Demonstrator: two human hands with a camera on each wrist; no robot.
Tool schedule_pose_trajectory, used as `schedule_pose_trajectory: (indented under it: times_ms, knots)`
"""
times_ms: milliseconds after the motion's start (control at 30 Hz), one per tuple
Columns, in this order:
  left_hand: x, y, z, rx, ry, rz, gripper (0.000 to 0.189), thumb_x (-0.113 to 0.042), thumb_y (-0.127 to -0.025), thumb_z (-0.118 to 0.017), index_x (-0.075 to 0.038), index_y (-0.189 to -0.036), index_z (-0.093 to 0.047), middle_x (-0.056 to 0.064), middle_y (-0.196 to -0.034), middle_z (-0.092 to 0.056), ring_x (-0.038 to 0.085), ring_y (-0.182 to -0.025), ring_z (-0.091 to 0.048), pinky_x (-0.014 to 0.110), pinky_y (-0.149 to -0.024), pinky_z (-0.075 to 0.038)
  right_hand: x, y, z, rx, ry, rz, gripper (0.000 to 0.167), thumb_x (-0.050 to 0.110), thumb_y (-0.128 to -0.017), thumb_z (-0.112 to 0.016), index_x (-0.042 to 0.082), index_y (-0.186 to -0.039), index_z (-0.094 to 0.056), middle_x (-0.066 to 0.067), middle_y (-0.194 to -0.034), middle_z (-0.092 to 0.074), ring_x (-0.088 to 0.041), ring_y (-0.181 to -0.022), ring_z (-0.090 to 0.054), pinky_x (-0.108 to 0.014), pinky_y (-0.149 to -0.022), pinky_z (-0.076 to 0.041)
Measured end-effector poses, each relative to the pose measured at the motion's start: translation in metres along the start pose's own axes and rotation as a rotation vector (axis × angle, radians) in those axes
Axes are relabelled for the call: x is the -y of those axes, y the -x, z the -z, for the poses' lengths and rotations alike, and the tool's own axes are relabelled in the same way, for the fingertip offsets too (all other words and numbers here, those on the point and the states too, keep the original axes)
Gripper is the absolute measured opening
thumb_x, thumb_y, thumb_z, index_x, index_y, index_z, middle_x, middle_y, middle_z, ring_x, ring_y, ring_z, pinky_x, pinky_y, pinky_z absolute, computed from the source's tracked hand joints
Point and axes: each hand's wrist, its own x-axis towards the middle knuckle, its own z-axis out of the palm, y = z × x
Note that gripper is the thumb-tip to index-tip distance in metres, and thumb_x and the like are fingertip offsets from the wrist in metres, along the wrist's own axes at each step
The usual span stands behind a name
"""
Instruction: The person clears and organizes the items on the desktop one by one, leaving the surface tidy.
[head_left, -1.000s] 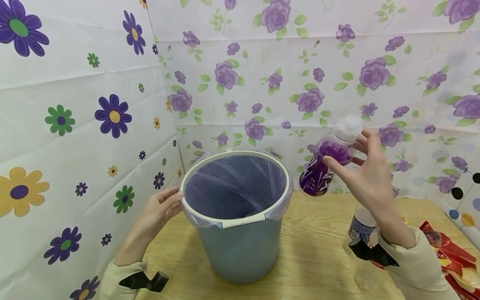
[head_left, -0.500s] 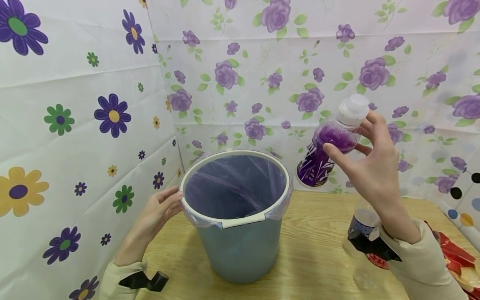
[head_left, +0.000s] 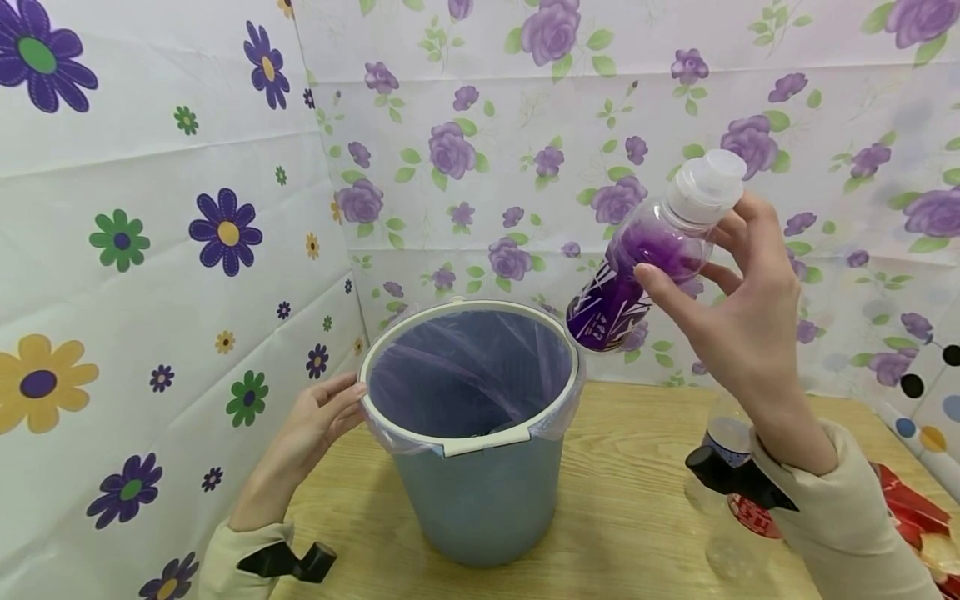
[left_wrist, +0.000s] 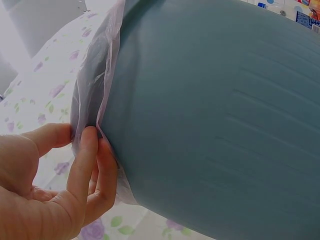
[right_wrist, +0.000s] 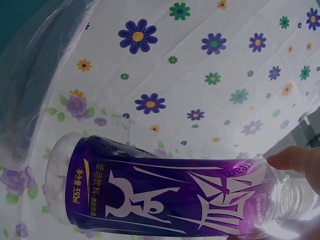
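A blue-grey trash can (head_left: 483, 500) stands upright on the wooden table, lined with a thin clear bag (head_left: 408, 437) folded over its cream rim. My left hand (head_left: 315, 421) pinches that rim at its left side; in the left wrist view, thumb and fingers (left_wrist: 100, 185) grip rim and bag together. To the can's right, my right hand (head_left: 738, 321) holds a purple-labelled drink bottle (head_left: 611, 304) around its clear shoulder, below the white cap. The bottle tilts, base down and left, near the can's right rim. Its label (right_wrist: 140, 190) faces the right wrist camera.
A clear bottle with a blue label (head_left: 727, 435) stands behind my right forearm. Closer in, a clear container with a red label (head_left: 752, 517) is partly hidden by the sleeve. A red snack bag (head_left: 911, 504) lies at the table's right. Flowered sheets hang behind and at left.
My right hand has lifted the purple bottle and then brought it leftward, so its base is now beside the can's rim. The left hand and the can have stayed put.
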Motion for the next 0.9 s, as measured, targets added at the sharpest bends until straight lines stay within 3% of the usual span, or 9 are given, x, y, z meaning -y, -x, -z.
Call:
schedule_pose_trajectory:
  times_ms: [167,333,500,700,800,900]
  knots:
    - [0.000,-0.001,0.001,0.007,-0.004,-0.007,0.060,-0.017,-0.101,-0.048,0.016,-0.145,-0.023,0.036,-0.146,-0.031,0.003,-0.110,-0.061,0.016,-0.094,-0.051,0.004,0.003,-0.006,0.033,-0.067,0.007,0.071,-0.002,-0.074,-0.080,0.014,-0.136,-0.048,0.009,-0.125,-0.058,-0.011,-0.111,-0.059,-0.011,-0.083,-0.054]
    - [0.000,-0.001,0.001,0.007,-0.002,-0.008,0.059,-0.017,-0.101,-0.048,0.015,-0.145,-0.023,0.035,-0.146,-0.032,0.003,-0.111,-0.061,0.016,-0.094,-0.051,-0.002,0.012,-0.017,0.134,-0.145,0.037,0.073,-0.008,-0.074,-0.077,0.008,-0.137,-0.045,0.001,-0.127,-0.058,-0.011,-0.112,-0.060,-0.016,-0.086,-0.055]
    - [-0.001,0.000,0.001,-0.001,-0.009,-0.002,0.061,-0.018,-0.101,-0.048,0.015,-0.146,-0.022,0.037,-0.147,-0.029,0.002,-0.111,-0.061,0.015,-0.094,-0.051,-0.012,0.024,-0.029,0.260,-0.066,0.040,0.078,-0.002,-0.077,-0.078,0.009,-0.143,-0.037,-0.009,-0.129,-0.058,-0.014,-0.116,-0.060,-0.024,-0.088,-0.056]
    - [0.000,0.001,0.002,0.001,-0.016,0.003,0.061,-0.018,-0.101,-0.049,0.016,-0.145,-0.023,0.036,-0.148,-0.029,0.003,-0.112,-0.061,0.016,-0.095,-0.050,-0.019,0.031,-0.040,0.380,0.011,0.018,0.094,0.004,-0.079,-0.079,0.009,-0.152,-0.020,-0.017,-0.132,-0.056,-0.032,-0.123,-0.055,-0.047,-0.096,-0.053]
    - [0.000,0.000,0.001,0.002,-0.020,0.005,0.062,-0.019,-0.101,-0.049,0.015,-0.145,-0.023,0.036,-0.148,-0.028,0.003,-0.113,-0.060,0.015,-0.095,-0.050,-0.020,0.032,-0.038,0.396,0.022,0.036,0.098,0.002,-0.080,-0.077,0.011,-0.154,-0.014,-0.019,-0.137,-0.052,-0.033,-0.127,-0.052,-0.046,-0.099,-0.051]
    - [0.000,-0.001,0.001,-0.001,-0.027,0.009,0.062,-0.019,-0.101,-0.049,0.014,-0.146,-0.023,0.035,-0.149,-0.029,0.002,-0.112,-0.060,0.015,-0.095,-0.050,-0.022,0.032,-0.030,0.387,0.023,0.037,0.092,0.000,-0.083,-0.072,0.015,-0.154,-0.016,-0.018,-0.139,-0.050,-0.031,-0.129,-0.050,-0.035,-0.101,-0.049]
